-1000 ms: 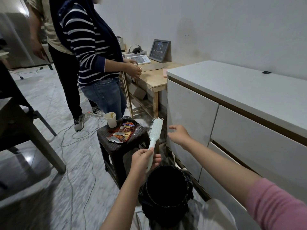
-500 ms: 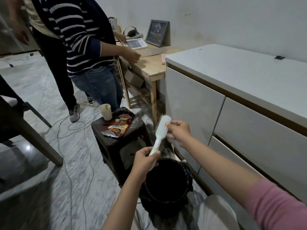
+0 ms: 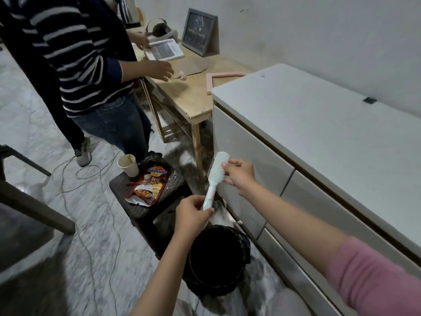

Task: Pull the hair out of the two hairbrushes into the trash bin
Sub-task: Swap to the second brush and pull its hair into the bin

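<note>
left hand (image 3: 191, 213) gripping hairbrush (image 3: 216, 176), right hand (image 3: 239, 174) pinching it, "Sedaap" packet (image 3: 150, 184)

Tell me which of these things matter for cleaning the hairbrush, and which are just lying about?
In use:
- hairbrush, handle held by the left hand
- right hand, fingers at the brush head
- trash bin, below the brush

Lying about:
- paper cup and snack packet on the dark stool
- picture frame
- wooden table

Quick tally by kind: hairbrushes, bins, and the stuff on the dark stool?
Hairbrush: 1, handle held by left hand, right hand at its head
Trash bin: 1
Paper cup: 1
Snack packet: 1
Total: 4
</note>
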Demonstrator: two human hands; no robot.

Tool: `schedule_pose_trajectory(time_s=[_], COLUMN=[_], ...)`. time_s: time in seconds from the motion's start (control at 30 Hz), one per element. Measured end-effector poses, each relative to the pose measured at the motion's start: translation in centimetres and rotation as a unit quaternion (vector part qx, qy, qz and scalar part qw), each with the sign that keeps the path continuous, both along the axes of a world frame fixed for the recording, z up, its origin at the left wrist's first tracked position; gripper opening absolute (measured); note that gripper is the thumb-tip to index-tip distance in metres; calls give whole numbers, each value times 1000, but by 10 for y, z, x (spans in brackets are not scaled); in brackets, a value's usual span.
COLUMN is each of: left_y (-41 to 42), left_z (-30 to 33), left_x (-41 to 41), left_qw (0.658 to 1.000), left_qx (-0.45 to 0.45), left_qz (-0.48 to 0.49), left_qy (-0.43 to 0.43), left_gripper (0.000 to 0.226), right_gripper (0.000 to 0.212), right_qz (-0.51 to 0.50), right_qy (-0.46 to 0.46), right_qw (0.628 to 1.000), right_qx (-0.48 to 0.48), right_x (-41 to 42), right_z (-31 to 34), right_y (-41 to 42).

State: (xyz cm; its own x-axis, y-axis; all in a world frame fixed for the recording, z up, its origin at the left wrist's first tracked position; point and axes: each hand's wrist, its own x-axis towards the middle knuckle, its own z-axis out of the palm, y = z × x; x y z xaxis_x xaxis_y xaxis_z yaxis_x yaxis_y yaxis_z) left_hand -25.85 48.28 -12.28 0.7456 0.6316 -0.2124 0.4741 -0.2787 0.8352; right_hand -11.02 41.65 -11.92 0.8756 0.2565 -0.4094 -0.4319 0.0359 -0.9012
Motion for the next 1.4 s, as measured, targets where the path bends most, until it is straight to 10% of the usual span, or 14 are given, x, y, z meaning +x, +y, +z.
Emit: schedule_pose_trajectory(time_s=[0.47, 0.93, 1.4], left_y=[-65, -258, -321], left_z=[160, 140, 90], left_x=[102, 265, 326], left_qw=[987, 937, 901], left_qx=[88, 86, 155], left_qz=[-132, -337, -404], left_qy=[-17, -18, -8], left_gripper=[15, 16, 42], right_gripper=[27, 23, 39], right_qz=[-93, -234, -230], right_qy=[-40, -51, -25], right_qw=[994, 957, 944], right_qx=[-37, -164, -236], right_x=[93, 202, 236], right_z=[151, 139, 118], right_y=[-89, -322, -386])
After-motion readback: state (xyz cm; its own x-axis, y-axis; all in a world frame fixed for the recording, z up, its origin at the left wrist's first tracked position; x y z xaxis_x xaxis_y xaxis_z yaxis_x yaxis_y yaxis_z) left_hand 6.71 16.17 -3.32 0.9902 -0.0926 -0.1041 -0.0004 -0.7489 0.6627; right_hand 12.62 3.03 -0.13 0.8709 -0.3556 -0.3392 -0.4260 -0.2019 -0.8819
